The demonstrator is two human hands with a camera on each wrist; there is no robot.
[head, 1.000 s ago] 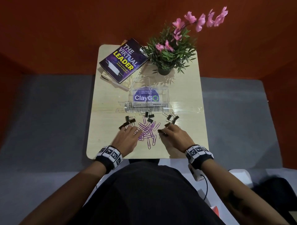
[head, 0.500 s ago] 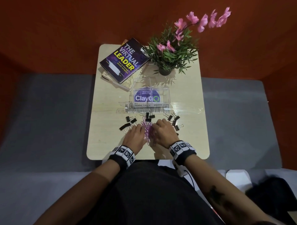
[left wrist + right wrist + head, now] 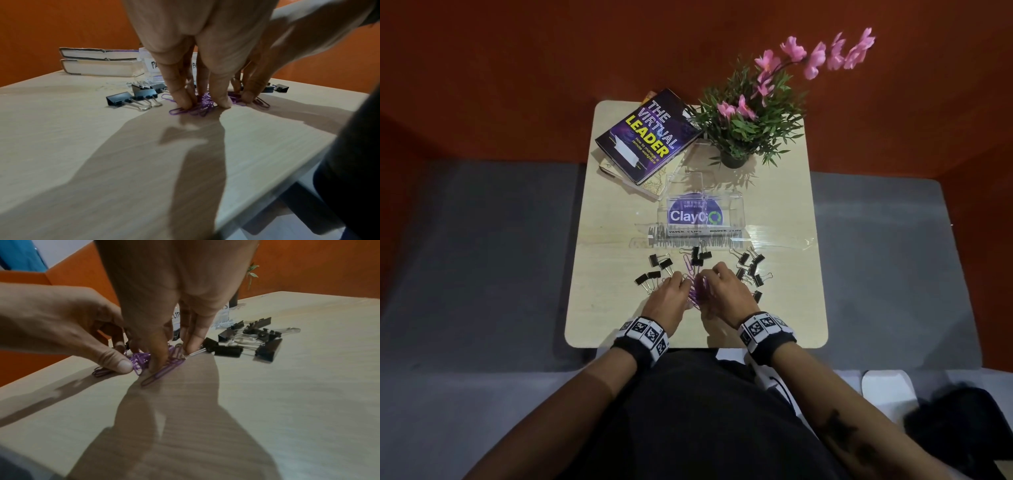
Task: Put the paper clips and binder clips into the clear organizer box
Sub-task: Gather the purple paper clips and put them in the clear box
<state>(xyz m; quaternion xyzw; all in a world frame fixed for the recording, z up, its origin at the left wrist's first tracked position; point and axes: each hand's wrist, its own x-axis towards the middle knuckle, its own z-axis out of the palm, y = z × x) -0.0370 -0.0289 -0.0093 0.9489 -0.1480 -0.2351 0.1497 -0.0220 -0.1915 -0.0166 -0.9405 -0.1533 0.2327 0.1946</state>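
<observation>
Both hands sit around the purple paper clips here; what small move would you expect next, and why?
Probably both hands close on the bunch and lift it toward the clear organizer box. The left hand and right hand have their fingertips down on the purple paper clips, which lie bunched between them on the table.

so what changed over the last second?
Both hands moved inward: the left hand and right hand swept the spread purple paper clips into a tight heap between them, fingertips now pressing on it from both sides. Nothing is lifted yet. The black binder clips, clear organizer box, book and plant stayed put.
</observation>
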